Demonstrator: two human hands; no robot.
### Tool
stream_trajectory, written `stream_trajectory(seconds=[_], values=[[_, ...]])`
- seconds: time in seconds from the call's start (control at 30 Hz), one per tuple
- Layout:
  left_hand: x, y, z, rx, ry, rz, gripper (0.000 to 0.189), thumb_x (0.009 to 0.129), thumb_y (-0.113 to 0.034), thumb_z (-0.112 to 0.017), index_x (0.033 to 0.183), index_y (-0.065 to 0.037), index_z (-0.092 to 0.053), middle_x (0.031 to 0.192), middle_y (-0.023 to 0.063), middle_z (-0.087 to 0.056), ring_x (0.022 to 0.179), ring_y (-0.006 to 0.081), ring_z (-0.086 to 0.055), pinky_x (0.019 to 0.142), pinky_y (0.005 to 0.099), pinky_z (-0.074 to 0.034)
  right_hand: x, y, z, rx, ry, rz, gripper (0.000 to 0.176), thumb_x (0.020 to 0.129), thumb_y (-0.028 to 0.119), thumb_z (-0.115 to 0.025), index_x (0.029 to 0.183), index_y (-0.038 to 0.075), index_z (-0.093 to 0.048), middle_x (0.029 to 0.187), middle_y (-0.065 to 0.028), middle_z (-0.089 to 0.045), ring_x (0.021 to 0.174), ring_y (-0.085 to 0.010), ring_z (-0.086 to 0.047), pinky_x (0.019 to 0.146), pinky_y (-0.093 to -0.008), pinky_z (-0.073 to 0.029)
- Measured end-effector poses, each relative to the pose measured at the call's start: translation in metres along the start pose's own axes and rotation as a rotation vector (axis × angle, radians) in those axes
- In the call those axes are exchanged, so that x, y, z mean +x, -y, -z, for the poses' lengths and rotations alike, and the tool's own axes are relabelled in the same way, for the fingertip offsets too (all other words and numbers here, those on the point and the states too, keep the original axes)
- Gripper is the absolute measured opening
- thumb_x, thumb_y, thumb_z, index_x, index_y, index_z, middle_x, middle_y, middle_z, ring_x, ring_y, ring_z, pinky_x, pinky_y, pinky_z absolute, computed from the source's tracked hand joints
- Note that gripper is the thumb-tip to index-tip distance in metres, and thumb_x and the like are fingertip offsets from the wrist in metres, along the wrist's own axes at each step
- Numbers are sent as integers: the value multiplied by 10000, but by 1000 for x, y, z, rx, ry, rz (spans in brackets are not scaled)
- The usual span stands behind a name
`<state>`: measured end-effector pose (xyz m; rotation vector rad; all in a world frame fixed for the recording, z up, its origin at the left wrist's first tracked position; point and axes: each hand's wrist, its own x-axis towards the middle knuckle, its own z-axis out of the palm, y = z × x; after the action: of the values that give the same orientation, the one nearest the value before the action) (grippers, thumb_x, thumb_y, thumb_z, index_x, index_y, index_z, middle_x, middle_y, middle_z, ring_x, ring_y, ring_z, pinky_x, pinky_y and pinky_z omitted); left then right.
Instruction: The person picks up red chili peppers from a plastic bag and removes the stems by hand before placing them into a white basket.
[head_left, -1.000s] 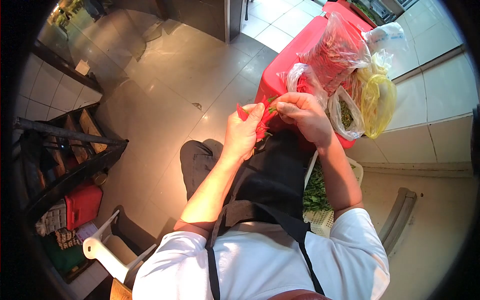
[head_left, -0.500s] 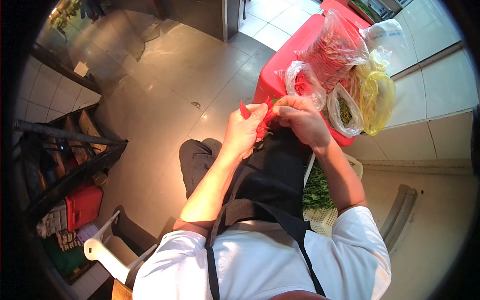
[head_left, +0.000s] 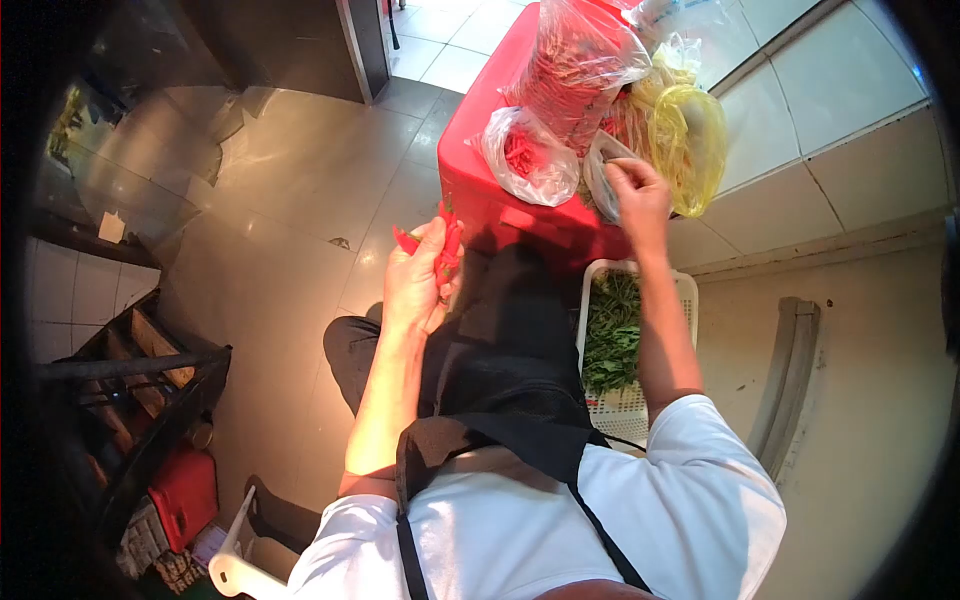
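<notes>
Far left, dark rack (head_left: 215, 375), with a red box (head_left: 185, 495) low beside it and a white chair (head_left: 235, 572) at the near edge. Left hand (head_left: 408, 285) was next, over the floor, closed around several red chillies (head_left: 450, 245); these stuck out past the thumb on the far and right sides, a bit of green showing at the far end. Black apron (head_left: 505, 350) covered the lap, near and right of that hand. Beyond the lap stood a red bin (head_left: 462, 145), bags on its lid: small clear bag (head_left: 530, 160) with red pieces inside, open toward the person; big clear bag (head_left: 580, 70) full of red stuff behind it; third bag (head_left: 600, 190) to the right. Right hand (head_left: 642, 195) was over that third bag, thumb and fingers drawn together; couldn't tell whether anything was pinched or just let go. White basket (head_left: 625, 403) with greens (head_left: 612, 335) stood near side of the bin, left of the right forearm. Yellow bag (head_left: 690, 150) sat just right of the right hand, by the tiled wall (head_left: 800, 95).
</notes>
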<state>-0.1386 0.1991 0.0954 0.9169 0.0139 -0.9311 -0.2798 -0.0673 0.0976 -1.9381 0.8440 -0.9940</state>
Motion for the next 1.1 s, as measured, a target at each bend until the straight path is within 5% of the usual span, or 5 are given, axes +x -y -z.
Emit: stream_trajectory(seconds=[0.17,0.27,0.43,0.9,1.1], values=[[2,4,-15,31,35,39,322,951,-317,-611,1028,-5,-619,716,38,-577,450,65,-421,380,199,-326,41,-73,40,-520,169,32,210,833,112,-698,1032,42,-700,745,5,-641,658,-52,-549,610,-227,-443],[5,7,-13,11,80,54,304,947,-311,-618,1017,-15,-631,727,36,-587,457,60,-432,388,195,-336,41,-85,33,-705,-64,390,226,830,83,-654,1048,28,-680,844,-137,-682,741,-251,-654,690,-348,-508],[5,13,-21,188,26,3,261,946,-291,-626,980,-33,-649,723,15,-601,478,49,-450,410,198,-348,-9,28,-4,-15,311,-2,278,840,126,-702,1088,7,-662,868,-114,-665,745,-143,-627,674,-281,-503],[-2,9,-8,337,125,-92,226,932,-220,-658,979,-1,-684,829,8,-656,714,61,-567,599,231,-468,-28,109,-43,-9,720,725,107,833,61,-700,916,2,-669,796,-77,-627,692,-126,-596,608,-266,-474],[-3,9,-5,317,181,-92,240,938,-265,-641,969,-28,-666,750,10,-637,557,55,-528,458,209,-405,-26,99,-47,555,1010,-419,97,896,119,-636,902,25,-655,772,-5,-617,684,-81,-566,650,-236,-464]])
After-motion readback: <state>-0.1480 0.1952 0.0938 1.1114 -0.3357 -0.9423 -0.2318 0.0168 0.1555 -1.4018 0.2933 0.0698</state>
